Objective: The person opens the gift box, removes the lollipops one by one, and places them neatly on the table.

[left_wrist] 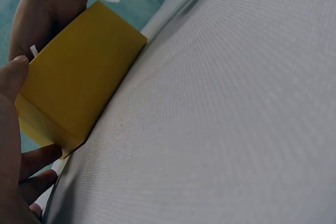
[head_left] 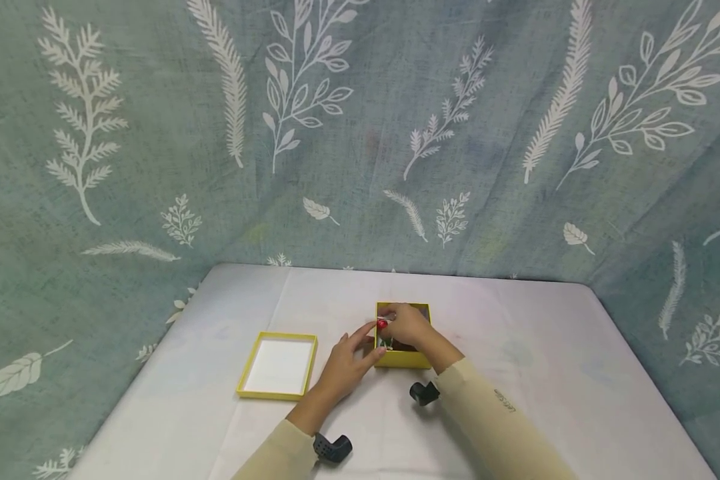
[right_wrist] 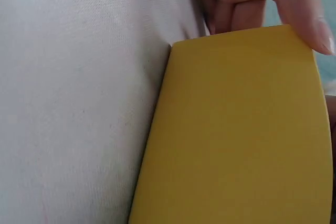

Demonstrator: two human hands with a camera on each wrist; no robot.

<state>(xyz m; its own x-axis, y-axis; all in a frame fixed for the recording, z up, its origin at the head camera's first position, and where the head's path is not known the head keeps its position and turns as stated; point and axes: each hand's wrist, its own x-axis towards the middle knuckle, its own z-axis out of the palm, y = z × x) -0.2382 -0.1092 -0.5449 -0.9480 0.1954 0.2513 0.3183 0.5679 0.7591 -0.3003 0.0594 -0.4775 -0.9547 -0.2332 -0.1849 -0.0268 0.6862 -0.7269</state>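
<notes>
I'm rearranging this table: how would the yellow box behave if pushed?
The yellow box would probably slide rather than roll, given its flat walls. Straight edges suggest it's fairly stiff. Its low, broad shape makes tipping seem unlikely.

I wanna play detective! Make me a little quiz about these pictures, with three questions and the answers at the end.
1. Pick one: which hand reaches into the box?
A) left
B) right
C) neither

2. True or false: the lid is on top of the box.

3. Fill in the blank: the outside of the box is coloured ____.

Key:
1. B, the right hand.
2. False: the lid lies on the table, to the left of the box.
3. yellow
</notes>
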